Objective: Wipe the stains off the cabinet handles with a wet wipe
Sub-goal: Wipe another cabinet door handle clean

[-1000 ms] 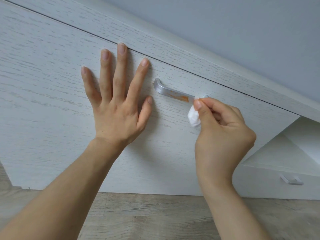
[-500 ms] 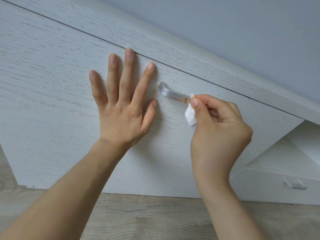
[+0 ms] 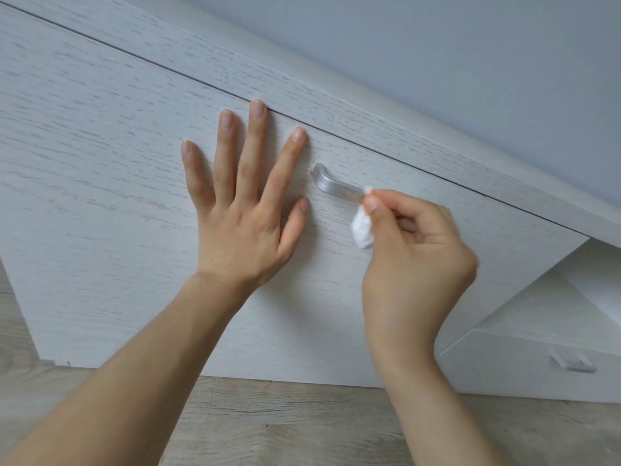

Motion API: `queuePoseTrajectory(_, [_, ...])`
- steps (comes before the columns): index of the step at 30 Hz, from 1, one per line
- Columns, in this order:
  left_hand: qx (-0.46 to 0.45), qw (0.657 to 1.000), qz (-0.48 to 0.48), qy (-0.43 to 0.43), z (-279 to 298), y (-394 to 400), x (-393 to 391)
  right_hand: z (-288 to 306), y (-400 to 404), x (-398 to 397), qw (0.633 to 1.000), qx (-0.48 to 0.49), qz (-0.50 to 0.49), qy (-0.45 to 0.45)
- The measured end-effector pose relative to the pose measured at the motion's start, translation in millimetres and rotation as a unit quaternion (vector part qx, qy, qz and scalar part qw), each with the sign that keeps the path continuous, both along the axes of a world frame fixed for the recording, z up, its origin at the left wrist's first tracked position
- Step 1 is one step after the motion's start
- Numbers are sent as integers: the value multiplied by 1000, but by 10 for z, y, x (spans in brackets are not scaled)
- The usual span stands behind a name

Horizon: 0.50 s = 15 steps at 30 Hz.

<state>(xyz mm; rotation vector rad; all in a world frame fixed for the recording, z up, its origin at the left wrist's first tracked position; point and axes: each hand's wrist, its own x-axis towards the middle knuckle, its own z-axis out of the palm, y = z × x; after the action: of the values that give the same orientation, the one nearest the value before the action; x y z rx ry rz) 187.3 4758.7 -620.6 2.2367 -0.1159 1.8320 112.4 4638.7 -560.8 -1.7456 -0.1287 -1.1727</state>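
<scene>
A silver metal handle (image 3: 331, 185) sticks out of the white wood-grain cabinet door (image 3: 100, 169). A faint orange smear shows on the handle just left of my fingers. My right hand (image 3: 413, 260) pinches a crumpled white wet wipe (image 3: 362, 230) between thumb and fingers and holds it against the handle's right part, which it hides. My left hand (image 3: 245, 210) lies flat on the door with fingers spread, just left of the handle.
A second, lower drawer front with a small silver handle (image 3: 573, 364) sits at the lower right, past an open recess. Wood-look floor (image 3: 285, 425) runs below the cabinet. A grey wall (image 3: 470, 62) stands behind the cabinet top.
My right hand rubbed the wipe left along the handle, then back to the right. The bright orange stain has faded to a faint smear. My left hand stayed flat on the door.
</scene>
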Motion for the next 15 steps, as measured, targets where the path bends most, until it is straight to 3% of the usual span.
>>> queuePoseTrajectory(12, [-2,1000,0,-12,-7,-12,16,9,-41,7,996,94,-5,-11])
queuePoseTrajectory(15, [-7,1000,-1,-12,-4,-16,18,-9,28,20,998,63,15,-7])
